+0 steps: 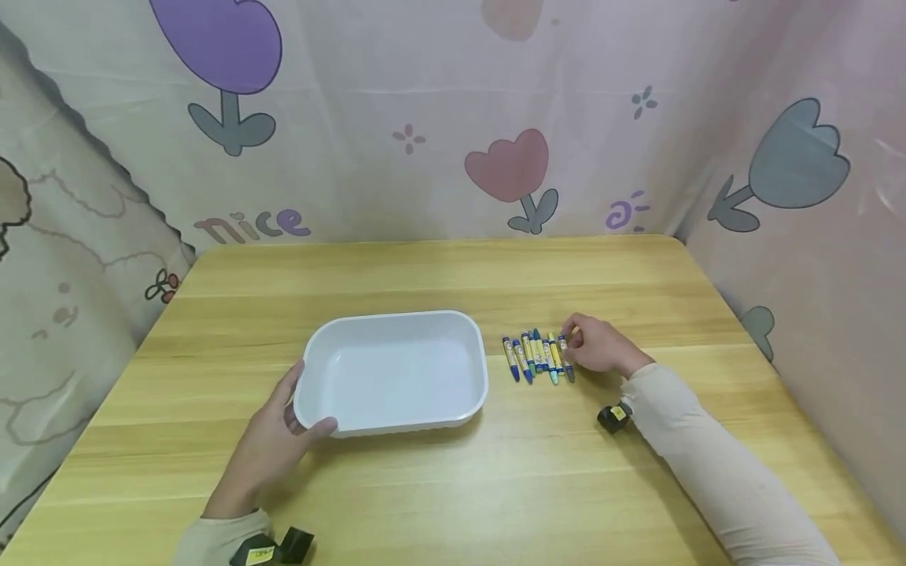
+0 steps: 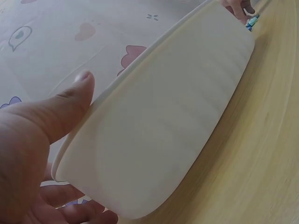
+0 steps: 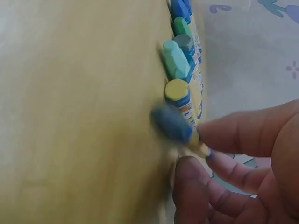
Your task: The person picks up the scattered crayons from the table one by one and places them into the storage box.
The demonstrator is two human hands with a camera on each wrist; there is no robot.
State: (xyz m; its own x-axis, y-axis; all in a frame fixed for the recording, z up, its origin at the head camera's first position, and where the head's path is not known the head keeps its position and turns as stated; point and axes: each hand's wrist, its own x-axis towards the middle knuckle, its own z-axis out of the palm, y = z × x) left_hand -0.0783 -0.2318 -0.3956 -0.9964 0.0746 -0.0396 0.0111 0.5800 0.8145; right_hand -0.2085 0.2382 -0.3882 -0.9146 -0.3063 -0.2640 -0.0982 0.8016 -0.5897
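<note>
My left hand (image 1: 272, 444) grips the near-left corner of a white plastic tray (image 1: 399, 369), thumb on the rim and the other fingers below it. The tray holds nothing. To its right lies a row of crayons (image 1: 538, 355) with blue-and-yellow wrappers. At the row's right end my right hand (image 1: 602, 347) pinches a dark blue-grey crayon (image 3: 170, 123), blurred in the right wrist view. Beside that crayon are a yellow crayon (image 3: 177, 89) and a mint-green crayon (image 3: 175, 59). In the left wrist view, the tray's side wall (image 2: 154, 116) covers much of the table.
All of this lies on a wooden table (image 1: 453, 487). A patterned curtain (image 1: 354, 157) hangs along its back edge and right side. A black wrist camera (image 1: 613, 417) is worn under the right sleeve, another black wrist camera (image 1: 256, 551) at the left cuff.
</note>
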